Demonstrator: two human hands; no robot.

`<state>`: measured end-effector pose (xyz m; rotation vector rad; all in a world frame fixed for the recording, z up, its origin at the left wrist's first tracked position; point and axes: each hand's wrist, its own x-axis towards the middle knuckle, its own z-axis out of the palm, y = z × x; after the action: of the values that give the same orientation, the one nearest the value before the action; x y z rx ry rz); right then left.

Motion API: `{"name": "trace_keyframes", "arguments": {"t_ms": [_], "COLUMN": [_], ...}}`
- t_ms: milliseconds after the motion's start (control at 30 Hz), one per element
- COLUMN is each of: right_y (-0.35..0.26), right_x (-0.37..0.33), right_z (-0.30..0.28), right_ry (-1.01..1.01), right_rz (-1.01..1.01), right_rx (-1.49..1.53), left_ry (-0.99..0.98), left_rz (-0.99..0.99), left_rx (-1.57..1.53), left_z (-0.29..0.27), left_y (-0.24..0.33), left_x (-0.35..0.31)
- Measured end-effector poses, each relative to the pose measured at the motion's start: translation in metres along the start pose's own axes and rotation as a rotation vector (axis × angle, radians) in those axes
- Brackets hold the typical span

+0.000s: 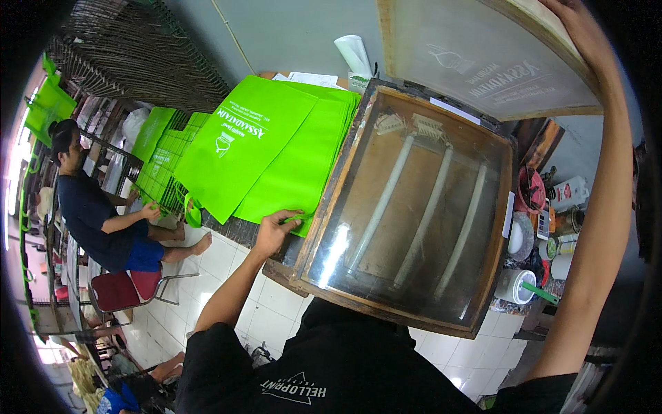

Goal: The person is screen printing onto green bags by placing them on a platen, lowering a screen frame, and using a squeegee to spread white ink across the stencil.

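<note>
A glass-topped wooden light box (pixel 414 221) with several pale tubes inside stands in front of me. Bright green fabric bags (pixel 296 159) with white print lie stacked to its left, the uppermost one skewed across the pile. At the stack's near corner, beside the box, my left hand (pixel 274 234) is closed on the edge of a green bag. My right arm reaches far up on the right. There my right hand (pixel 576 24), partly cut off by the picture's edge, grips the rim of a raised printing screen (pixel 483 72) that carries a similar design.
Right of the box stand a white tub (pixel 514 286) with a green-handled tool, a red container (pixel 531 190) and several bottles. On the left a person (pixel 103 200) handles green bags at a wire rack (pixel 165 165), near a red chair (pixel 121 290).
</note>
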<state>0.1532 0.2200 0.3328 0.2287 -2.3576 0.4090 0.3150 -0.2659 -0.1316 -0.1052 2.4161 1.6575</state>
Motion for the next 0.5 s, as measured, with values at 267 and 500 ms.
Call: {"name": "trace_keyframes", "arguments": {"t_ms": [267,500], "right_y": [-0.018,0.002], "right_x": [-0.025,-0.015], "right_z": [0.004,0.003], "right_ry": [-0.011,-0.039], "right_rz": [-0.032,-0.057], "right_rx": [0.08,0.114], "left_ry": [0.272,-0.211], "left_rz": [0.04,0.162], "left_rx": [-0.886,-0.125], "left_z": [-0.028,0.086], "left_y": [0.048,0.129], "left_x": [0.011,-0.018]}}
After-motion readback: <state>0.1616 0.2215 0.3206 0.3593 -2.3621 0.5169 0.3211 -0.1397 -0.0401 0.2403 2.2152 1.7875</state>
